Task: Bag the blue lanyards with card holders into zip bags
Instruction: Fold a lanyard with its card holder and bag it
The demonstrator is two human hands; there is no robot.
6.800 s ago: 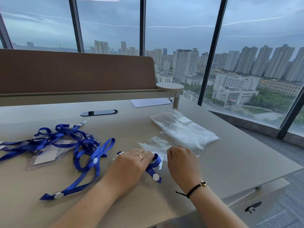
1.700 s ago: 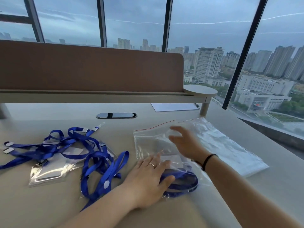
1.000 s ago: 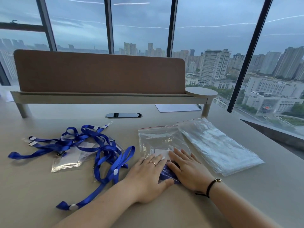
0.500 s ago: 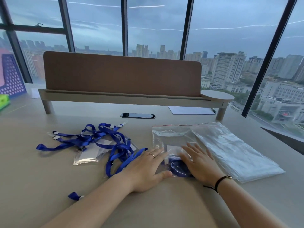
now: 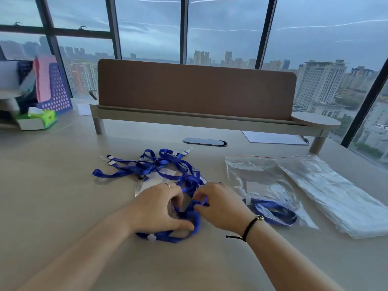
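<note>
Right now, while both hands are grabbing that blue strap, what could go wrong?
1. The strap that the left hand and right hand hold runs into the tangled lanyard pile. Pulling it might drag the others along or tighten a knot.
2. The filled zip bag lies right beside the right wrist. A sideways sweep could shove it into the stack of empty bags. Whether its red zip line is sealed cannot be told, so the lanyard might slide out.
</note>
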